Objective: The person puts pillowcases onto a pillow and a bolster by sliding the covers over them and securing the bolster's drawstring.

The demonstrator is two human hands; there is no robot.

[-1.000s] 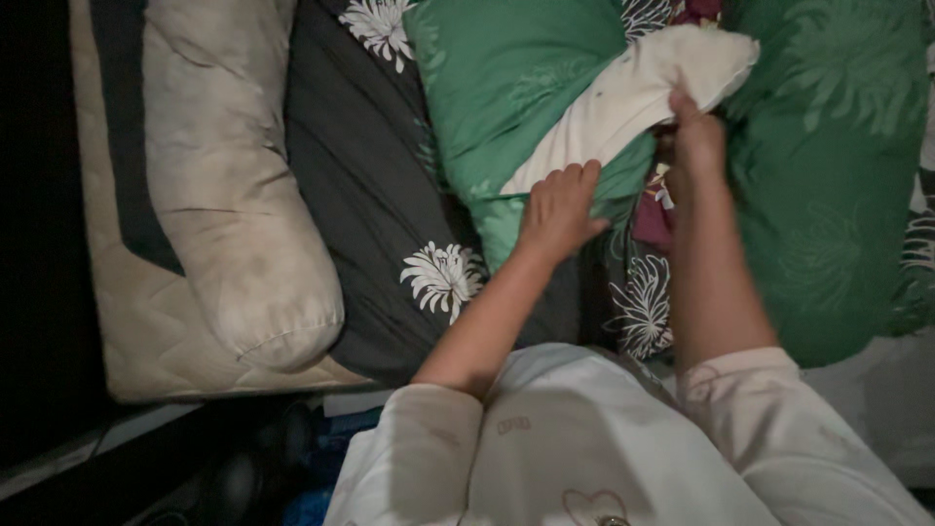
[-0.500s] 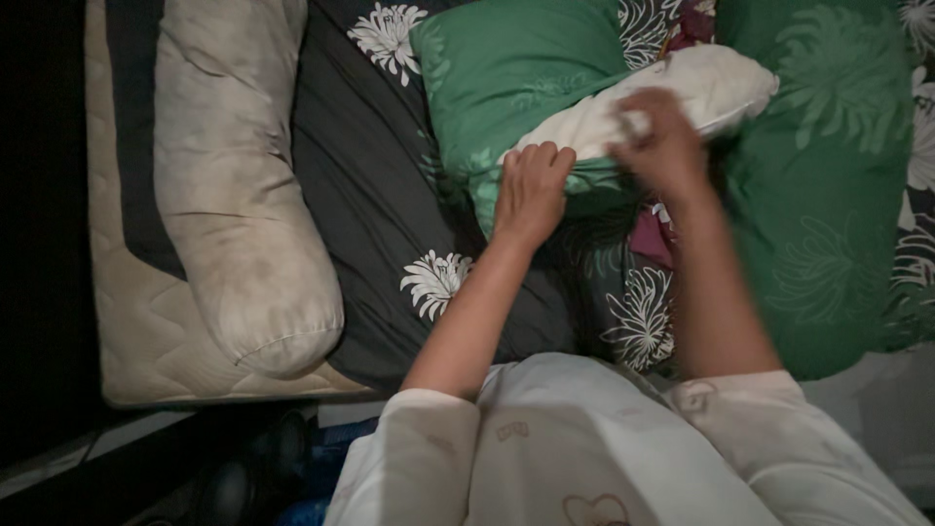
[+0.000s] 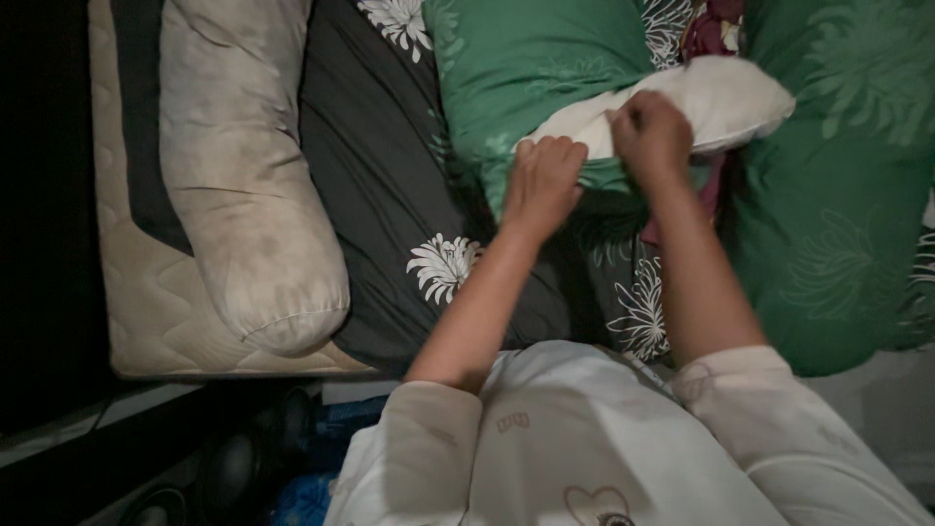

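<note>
- Hands first: the left hand (image 3: pixel 543 185), in the upper middle of the frame, has its fingers curled and pressed together, gripping the edge of the green floral pillowcase (image 3: pixel 531 68) right where the cloth bunches.
- The right hand (image 3: pixel 651 136), just to the right of the left one and a little higher, is closed into a loose fist, its fingertips pinching the near edge of the cream-white cloth pillow (image 3: pixel 716 97).
- That cream pillow sits at the upper right of centre, half tucked into the green case: its rounded end pokes out towards the right, while its left part disappears under the green fabric.
- Both forearms run up from the bottom of the frame, coming out of pale, short sleeves (image 3: pixel 575 448) with a faint printed pattern.
- A second, larger green floral cushion (image 3: pixel 838 195) fills the right side of the frame, just beside the cream pillow.
- Beneath all this lies a dark grey bedsheet with white flower prints (image 3: pixel 390 195).
- On the left of the frame a long, worn beige bolster (image 3: pixel 239 175) lies along the sheet, well apart from the hands.
- Under the bolster, the quilted beige mattress (image 3: pixel 136 321) shows its bare corner at the lower left.
</note>
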